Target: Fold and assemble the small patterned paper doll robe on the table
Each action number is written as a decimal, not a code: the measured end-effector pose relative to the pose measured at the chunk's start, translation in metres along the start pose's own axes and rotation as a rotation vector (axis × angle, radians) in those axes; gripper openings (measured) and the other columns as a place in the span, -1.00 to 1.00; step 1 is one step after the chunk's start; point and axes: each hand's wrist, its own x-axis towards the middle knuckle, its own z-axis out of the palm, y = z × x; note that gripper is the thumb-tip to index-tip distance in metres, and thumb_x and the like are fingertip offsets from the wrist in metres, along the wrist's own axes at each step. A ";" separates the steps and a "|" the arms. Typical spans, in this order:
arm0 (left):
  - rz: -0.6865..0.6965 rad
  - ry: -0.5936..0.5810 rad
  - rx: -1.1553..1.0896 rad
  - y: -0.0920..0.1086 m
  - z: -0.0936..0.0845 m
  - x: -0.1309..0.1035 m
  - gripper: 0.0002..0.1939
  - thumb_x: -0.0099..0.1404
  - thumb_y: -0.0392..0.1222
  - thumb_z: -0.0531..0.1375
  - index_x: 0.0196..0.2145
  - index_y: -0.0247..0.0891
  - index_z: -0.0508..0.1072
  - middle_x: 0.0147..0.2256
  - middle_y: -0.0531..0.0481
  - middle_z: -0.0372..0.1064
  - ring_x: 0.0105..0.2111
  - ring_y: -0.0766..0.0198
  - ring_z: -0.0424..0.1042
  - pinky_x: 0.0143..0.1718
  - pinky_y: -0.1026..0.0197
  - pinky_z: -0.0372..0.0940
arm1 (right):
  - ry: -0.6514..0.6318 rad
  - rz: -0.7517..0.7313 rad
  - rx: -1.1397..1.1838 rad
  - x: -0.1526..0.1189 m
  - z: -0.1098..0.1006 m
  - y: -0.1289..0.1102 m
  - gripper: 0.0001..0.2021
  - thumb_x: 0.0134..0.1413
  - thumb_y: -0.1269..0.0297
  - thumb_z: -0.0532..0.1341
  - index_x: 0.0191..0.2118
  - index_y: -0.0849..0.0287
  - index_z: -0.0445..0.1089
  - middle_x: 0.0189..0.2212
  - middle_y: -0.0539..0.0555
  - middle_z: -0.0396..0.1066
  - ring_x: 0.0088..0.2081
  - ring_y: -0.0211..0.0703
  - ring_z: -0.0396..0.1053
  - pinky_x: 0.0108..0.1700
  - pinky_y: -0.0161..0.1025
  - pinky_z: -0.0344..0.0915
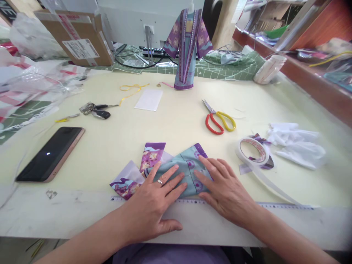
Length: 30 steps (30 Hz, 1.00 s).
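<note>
"On the pale counter [170,132], arranged how, near to far?"

"Nearest, along a measuring strip [275,205]: left hand [154,200] and right hand [227,187], flat over a small blue-and-purple garment [189,162]."

"Pinching anything?"

"No. Left fingers [168,174] spread, right fingers [208,167] loosely fanned, pressing down, probably to keep it from shifting."

"Farther out?"

"Tape roll [249,162] at right, partly unwound toward the strip; then scissors [212,111], turned handles-first, seemingly for easy reach."

"And farthest?"

"Similar robe [187,51], upright on the counter, perhaps for comparison."
</note>
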 end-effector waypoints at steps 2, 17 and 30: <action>0.006 -0.005 0.026 -0.002 -0.002 -0.003 -0.27 0.24 0.24 0.05 0.20 -0.31 0.13 0.22 -0.20 0.04 0.26 -0.10 -0.10 0.22 -0.28 -0.42 | 0.069 0.036 -0.028 -0.005 -0.004 0.007 -0.60 0.19 0.18 0.06 0.11 0.20 0.22 0.25 0.27 -0.05 0.22 0.13 -0.07 0.16 0.18 0.04; -0.117 0.175 0.092 -0.019 -0.007 -0.012 -0.49 0.30 -0.08 0.12 0.15 -0.31 0.20 0.13 -0.20 0.19 0.15 0.01 0.14 0.19 -0.13 -0.05 | 0.197 0.290 0.008 -0.018 -0.004 0.029 -0.75 0.20 0.28 0.06 -0.07 0.21 0.37 -0.06 0.18 0.34 -0.03 -0.02 0.25 0.00 -0.02 0.23; -0.325 0.229 -0.034 -0.060 -0.020 -0.034 -0.69 0.34 -0.12 0.06 0.00 -0.21 0.38 -0.05 -0.07 0.36 -0.06 0.16 0.31 -0.02 0.10 0.20 | 0.001 0.460 0.155 0.020 -0.004 0.025 -0.90 0.11 0.28 0.14 -0.30 0.16 0.37 -0.27 0.09 0.37 -0.26 -0.10 0.34 -0.24 -0.14 0.32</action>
